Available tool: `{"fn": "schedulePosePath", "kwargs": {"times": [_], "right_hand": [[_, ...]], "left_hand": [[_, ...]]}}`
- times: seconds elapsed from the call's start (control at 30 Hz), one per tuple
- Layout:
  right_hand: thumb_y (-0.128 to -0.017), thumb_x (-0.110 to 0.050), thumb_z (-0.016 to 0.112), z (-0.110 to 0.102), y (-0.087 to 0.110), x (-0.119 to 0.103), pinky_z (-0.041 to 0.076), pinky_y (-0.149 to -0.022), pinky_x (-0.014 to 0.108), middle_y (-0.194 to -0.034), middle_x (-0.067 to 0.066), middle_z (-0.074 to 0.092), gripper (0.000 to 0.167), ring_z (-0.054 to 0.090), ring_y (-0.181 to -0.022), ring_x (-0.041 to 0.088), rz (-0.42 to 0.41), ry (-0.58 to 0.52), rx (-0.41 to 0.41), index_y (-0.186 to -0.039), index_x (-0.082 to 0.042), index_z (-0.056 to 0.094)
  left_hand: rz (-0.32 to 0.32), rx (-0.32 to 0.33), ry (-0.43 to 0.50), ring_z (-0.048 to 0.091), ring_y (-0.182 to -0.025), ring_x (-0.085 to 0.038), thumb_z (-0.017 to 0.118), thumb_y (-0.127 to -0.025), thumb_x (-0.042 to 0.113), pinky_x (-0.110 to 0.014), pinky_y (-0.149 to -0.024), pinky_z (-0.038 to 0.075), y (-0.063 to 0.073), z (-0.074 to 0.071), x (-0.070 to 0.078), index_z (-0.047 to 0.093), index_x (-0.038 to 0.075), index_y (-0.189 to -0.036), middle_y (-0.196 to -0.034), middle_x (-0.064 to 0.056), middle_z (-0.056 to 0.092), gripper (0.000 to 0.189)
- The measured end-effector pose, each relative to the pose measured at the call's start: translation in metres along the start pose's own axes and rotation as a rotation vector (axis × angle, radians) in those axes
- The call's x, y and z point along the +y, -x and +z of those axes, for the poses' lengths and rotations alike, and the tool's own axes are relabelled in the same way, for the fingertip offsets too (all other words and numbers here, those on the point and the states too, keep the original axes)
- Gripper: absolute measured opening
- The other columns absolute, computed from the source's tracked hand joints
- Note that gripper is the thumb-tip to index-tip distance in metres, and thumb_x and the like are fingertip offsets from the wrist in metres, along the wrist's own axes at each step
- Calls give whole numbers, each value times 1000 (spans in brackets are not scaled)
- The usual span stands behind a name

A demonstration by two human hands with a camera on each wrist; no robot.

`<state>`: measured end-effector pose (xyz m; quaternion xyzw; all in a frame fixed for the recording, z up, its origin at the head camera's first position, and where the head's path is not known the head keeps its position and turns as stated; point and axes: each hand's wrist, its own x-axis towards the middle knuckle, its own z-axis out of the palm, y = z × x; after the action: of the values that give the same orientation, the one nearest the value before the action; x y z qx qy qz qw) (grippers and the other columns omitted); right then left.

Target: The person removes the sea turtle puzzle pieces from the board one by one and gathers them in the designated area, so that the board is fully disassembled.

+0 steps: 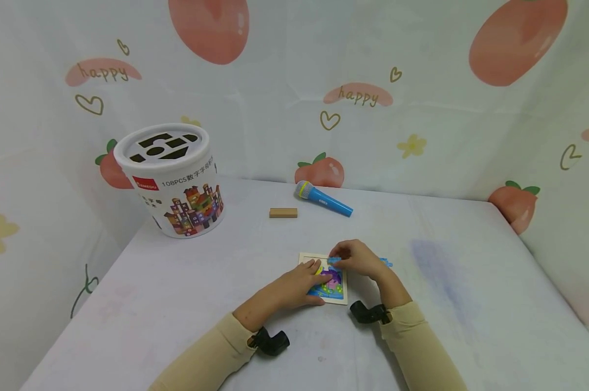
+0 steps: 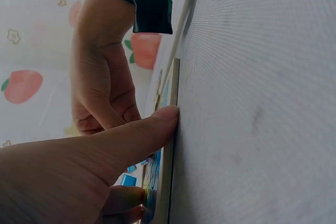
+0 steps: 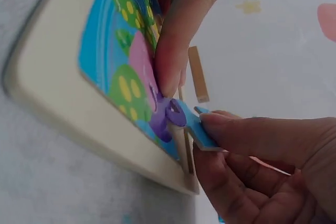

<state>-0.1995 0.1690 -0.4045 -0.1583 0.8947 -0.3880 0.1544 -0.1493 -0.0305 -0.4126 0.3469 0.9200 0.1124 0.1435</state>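
Puzzle tray (image 3: 47, 51) part-filled; bucket (image 1: 169, 182) lidded (contents hidden).

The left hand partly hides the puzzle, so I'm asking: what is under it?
Under the left hand is the puzzle; purple, green and blue areas and part of its pale frame show beside the hand. The area directly beneath is covered.

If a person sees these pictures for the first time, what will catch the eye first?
Probably the big white bucket in the far left corner of the table. Next comes the blue microphone near the far edge. Near the middle, the left hand rests on a colourful puzzle, and the right hand pinches a blue piece at its far end.
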Motion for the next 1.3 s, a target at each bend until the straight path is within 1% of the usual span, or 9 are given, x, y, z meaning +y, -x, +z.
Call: {"fn": "schedulePosePath", "kwargs": {"times": [0.13,0.27,0.53,0.77,0.9,1.0,1.17,1.3], "right_hand": [[-85,-9,66,-1,-1,2,47,-70,24,-84,7,63,16,53,-76,15,46,-24,-6,-99,-1,66],[-85,-10,66,-1,-2,3,45,-67,22,-83,7,64,16,53,-75,14,60,-39,-10,-99,-2,66],[-87,-9,65,-3,0,4,51,-64,24,-82,10,66,17,56,-70,12,27,-76,-11,-100,2,64],[-86,-7,64,-7,2,2,54,-65,26,-81,10,66,16,58,-68,12,31,-75,-7,-99,2,64],[-86,-6,64,-11,5,1,56,-68,31,-82,12,66,16,61,-68,13,29,-80,3,-100,3,64],[-87,-7,63,-15,8,1,55,-65,34,-83,13,66,17,62,-69,15,14,-73,8,-100,3,63],[-87,-7,63,-21,12,7,52,-61,29,-84,11,66,16,60,-69,16,19,-52,25,-100,2,63],[-87,-7,63,-25,15,12,53,-64,29,-86,12,65,16,58,-70,16,30,-42,41,-100,1,63]], "left_hand": [[-5,-3,-1,24,-142,-28,59,-88,45,-44,-109,34,0,-1,0,45,24,-140,-153,-12,28,58],[-5,-4,-3,24,-142,-28,59,-88,45,-44,-109,34,0,-1,1,45,24,-140,-153,-12,28,58],[21,18,-5,25,-142,-28,60,-88,43,-41,-112,31,-1,1,-1,47,21,-139,-151,-14,30,57],[7,7,-4,24,-142,-28,60,-88,43,-42,-111,31,-1,1,-1,45,23,-139,-151,-14,30,57],[1,1,-7,24,-142,-27,60,-88,43,-42,-112,30,-2,1,-1,45,24,-140,-151,-14,30,57],[0,-1,-9,23,-142,-27,60,-88,43,-42,-112,30,-2,1,-1,44,24,-140,-151,-14,30,57],[-7,-7,-2,23,-142,-28,60,-88,43,-43,-112,30,-1,0,0,43,26,-141,-152,-13,29,58],[-6,-6,4,23,-143,-27,59,-88,43,-42,-113,29,-1,0,0,43,25,-141,-152,-13,28,57]]}}
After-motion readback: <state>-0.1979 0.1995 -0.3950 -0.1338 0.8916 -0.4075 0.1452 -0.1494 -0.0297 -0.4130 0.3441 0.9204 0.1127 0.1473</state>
